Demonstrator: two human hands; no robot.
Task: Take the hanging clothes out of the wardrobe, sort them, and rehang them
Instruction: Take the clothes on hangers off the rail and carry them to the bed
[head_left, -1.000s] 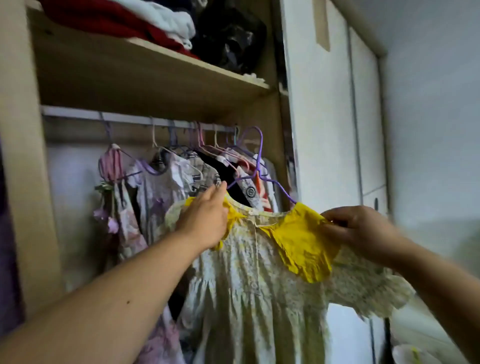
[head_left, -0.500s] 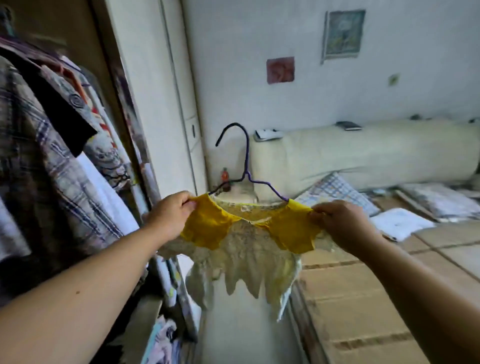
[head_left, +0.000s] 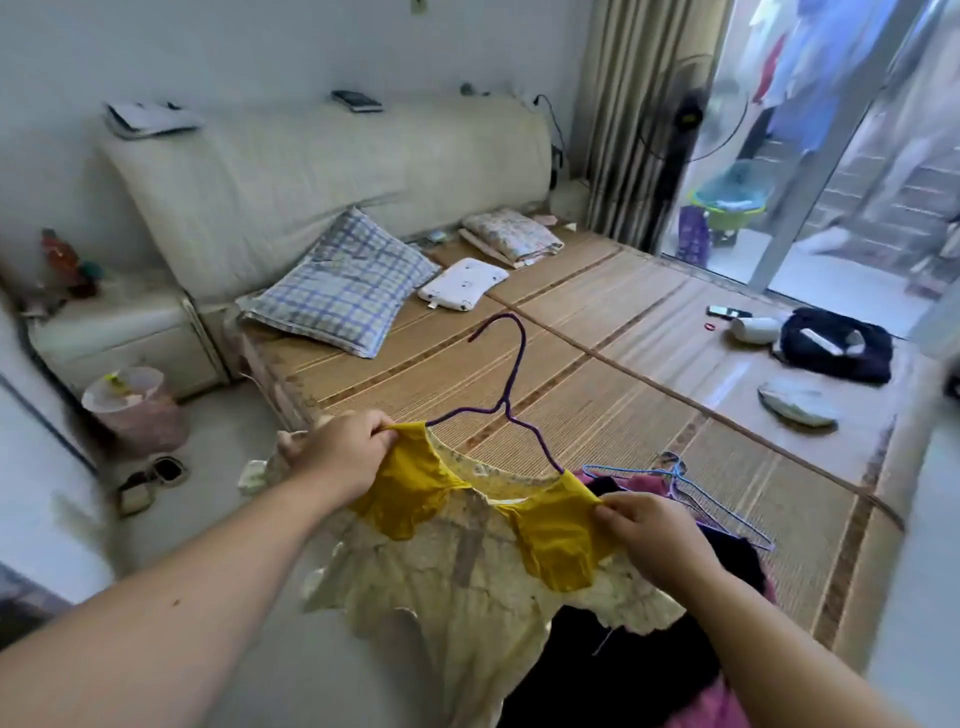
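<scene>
My left hand (head_left: 343, 457) pinched one shoulder of the small floral dress (head_left: 467, 587) at its yellow collar, and my right hand (head_left: 649, 530) pinched the other, fingers curled on the cloth. The dress hung on a purple wire hanger (head_left: 505, 406) between my 2 hands, above the near edge of the bed's bamboo mat (head_left: 649, 405). Beneath its right side lay a pile of dark and pink clothes (head_left: 623, 670) with a blue hanger (head_left: 673, 472). A checked pillow (head_left: 343, 291) lay at the mat's far left corner.
</scene>
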